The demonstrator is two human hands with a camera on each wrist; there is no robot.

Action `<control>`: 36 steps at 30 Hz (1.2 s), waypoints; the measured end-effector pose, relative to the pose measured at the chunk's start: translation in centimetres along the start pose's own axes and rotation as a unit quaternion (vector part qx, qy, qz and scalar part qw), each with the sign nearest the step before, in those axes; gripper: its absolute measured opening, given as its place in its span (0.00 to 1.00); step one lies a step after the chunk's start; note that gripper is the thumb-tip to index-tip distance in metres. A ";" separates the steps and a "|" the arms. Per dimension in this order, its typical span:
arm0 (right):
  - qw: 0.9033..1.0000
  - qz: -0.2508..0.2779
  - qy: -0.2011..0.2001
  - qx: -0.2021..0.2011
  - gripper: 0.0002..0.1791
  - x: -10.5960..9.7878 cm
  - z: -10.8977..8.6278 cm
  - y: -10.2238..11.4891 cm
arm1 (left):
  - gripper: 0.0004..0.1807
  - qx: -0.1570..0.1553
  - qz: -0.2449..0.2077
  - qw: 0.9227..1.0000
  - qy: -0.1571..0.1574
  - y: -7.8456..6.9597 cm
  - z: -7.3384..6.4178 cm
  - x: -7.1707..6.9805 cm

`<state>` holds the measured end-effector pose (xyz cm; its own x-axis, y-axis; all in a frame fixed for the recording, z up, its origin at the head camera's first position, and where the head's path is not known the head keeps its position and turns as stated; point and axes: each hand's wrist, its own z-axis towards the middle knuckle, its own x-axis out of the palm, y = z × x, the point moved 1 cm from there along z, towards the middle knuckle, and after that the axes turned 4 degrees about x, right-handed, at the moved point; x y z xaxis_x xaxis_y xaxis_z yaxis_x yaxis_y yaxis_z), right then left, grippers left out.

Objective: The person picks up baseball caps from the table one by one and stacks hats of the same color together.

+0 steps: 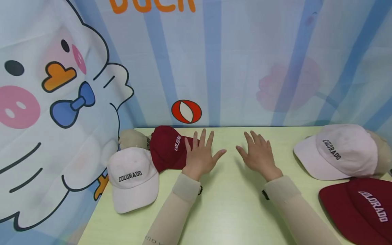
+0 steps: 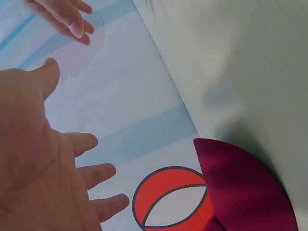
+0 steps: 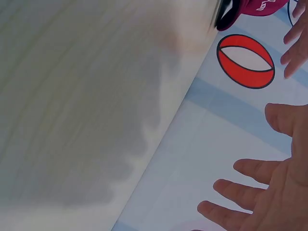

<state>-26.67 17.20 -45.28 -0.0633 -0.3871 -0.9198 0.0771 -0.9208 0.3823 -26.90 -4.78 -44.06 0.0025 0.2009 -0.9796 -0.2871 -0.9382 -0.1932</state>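
Left hand (image 1: 200,156), right hand (image 1: 259,156), both outspread

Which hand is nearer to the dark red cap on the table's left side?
Left. In the head view, the left hand overlaps the right edge of that dark red cap; the right hand is farther right, apart from it.

Room to pass runs down the table (image 1: 231,207) at centre frame; a white cap (image 1: 131,182) and red cap (image 1: 165,149) block left of centre, other caps (image 1: 346,153) the right edge, printed cloth (image 1: 239,68) the top.
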 end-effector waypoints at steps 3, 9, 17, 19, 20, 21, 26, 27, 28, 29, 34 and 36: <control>1.000 0.012 0.005 -0.007 0.40 0.3 0.0 0.6 | 0.49 0.000 0.004 1.000 -0.001 -0.1 -0.1 -0.1; 0.997 0.070 0.010 -0.029 0.39 0.9 -0.1 1.9 | 0.49 -0.001 0.006 1.000 -0.006 -0.1 -0.4 -0.6; 0.985 0.166 0.044 -0.024 0.37 2.1 -0.1 3.1 | 0.49 -0.015 -0.004 1.000 -0.013 0.5 -1.0 -1.0; 0.982 0.181 0.052 -0.019 0.37 2.4 0.0 3.4 | 0.49 -0.019 -0.008 1.000 -0.015 0.8 -1.0 -1.0; 0.980 0.189 0.055 -0.017 0.37 2.5 0.0 3.6 | 0.49 -0.021 -0.011 1.000 -0.016 0.9 -1.0 -1.0; 0.978 0.198 0.059 -0.015 0.36 2.7 0.0 3.7 | 0.49 -0.023 -0.012 1.000 -0.017 1.1 -1.0 -1.0; 0.962 0.259 0.085 0.007 0.37 3.4 0.1 4.9 | 0.50 -0.041 -0.014 0.999 -0.026 2.2 -1.1 -1.3; 0.957 0.274 0.092 0.013 0.37 3.6 0.1 5.1 | 0.50 -0.047 -0.014 0.998 -0.031 2.5 -1.1 -1.3; 0.952 0.288 0.099 0.021 0.36 3.7 0.1 5.4 | 0.50 -0.052 -0.016 0.998 -0.038 2.8 -1.1 -1.4; 0.946 0.305 0.107 0.028 0.36 3.9 0.1 5.7 | 0.50 -0.059 -0.019 0.997 -0.042 3.2 -1.1 -1.4; 0.905 0.396 0.142 0.067 0.34 4.6 0.2 6.8 | 0.49 -0.091 -0.050 0.992 -0.078 5.1 -1.1 -1.6; 0.886 0.430 0.156 0.079 0.33 5.0 0.2 7.1 | 0.48 -0.104 -0.068 0.988 -0.088 5.9 -1.0 -1.8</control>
<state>-26.68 8.74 -47.14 0.2306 -0.9396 -0.2531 -0.1778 -0.2964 0.9384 -27.60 -10.96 -43.50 -0.1451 0.3577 -0.9225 -0.0925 -0.9332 -0.3473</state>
